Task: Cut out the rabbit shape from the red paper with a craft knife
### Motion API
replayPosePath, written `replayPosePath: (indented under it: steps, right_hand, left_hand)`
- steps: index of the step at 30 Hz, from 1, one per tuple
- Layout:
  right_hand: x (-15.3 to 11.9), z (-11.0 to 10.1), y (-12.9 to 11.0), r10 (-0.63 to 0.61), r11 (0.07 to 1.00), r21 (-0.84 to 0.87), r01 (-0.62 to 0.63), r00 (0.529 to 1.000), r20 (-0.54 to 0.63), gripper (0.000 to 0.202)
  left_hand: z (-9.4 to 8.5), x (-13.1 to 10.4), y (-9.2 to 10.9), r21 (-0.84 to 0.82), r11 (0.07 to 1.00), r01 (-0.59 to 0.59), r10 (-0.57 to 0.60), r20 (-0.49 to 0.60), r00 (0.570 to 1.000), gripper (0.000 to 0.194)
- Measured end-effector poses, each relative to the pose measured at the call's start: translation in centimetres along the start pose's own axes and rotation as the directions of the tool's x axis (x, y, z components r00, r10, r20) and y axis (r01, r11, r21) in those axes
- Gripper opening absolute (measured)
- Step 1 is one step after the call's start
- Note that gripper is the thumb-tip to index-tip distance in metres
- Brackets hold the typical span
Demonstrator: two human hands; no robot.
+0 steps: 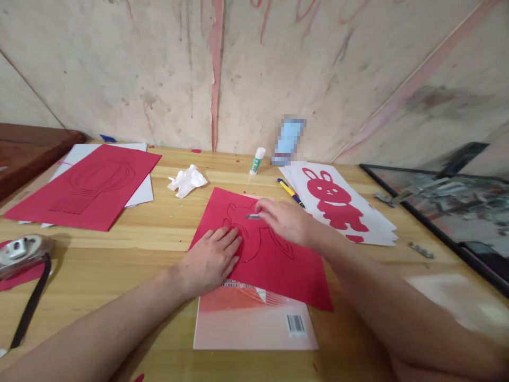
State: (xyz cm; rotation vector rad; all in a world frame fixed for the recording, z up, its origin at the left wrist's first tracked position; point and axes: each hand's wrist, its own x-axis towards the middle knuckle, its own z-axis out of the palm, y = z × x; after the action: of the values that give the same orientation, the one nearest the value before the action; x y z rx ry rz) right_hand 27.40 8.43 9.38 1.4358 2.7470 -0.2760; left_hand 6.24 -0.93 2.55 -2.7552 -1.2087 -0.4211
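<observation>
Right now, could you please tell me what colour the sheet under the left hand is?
The sheet is red, clearest in the head view.

Matt paper sheet, glossy booklet, wooden table.

Right hand hides the rear of the blade and part of the outline on the red sheet; left hand covers more of it. Both forearms cut off by frame edges. Booklet: upper part hidden under the sheet, barcode digits too small to read. Glue stick label, same. Blue panel by the wall is pixelated, can't make out its content. White-and-clear gadget clipped at left edge, brown furniture too. Black-framed panel runs out right; metal clutter there blurred, can't ID.
</observation>
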Motion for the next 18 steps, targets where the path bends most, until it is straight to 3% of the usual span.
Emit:
replayPosePath:
  steps: [2, 5, 18]
  right_hand:
    - [-0.2, 1.1, -1.5, -0.045, 0.999, 0.020, 0.045, 0.999, 0.021, 0.026]
    - [0.0, 2.3, -2.4, -0.039, 0.999, -0.014, 0.038, 0.999, -0.035, 0.029]
    - [-0.2, 3.5, -2.1, -0.110, 0.983, -0.148, 0.106, 0.994, -0.019, 0.028]
  left_hand:
    - [0.0, 0.1, 0.0, -0.003, 1.000, 0.004, -0.004, 0.002, 1.000, 0.037]
    - [-0.1, 0.2, 0.1, 0.001, 1.000, 0.000, 0.000, 0.013, 1.000, 0.038]
    - [-0.3, 0.4, 0.1, 0.020, 1.000, -0.020, 0.019, 0.043, 0.999, 0.040]
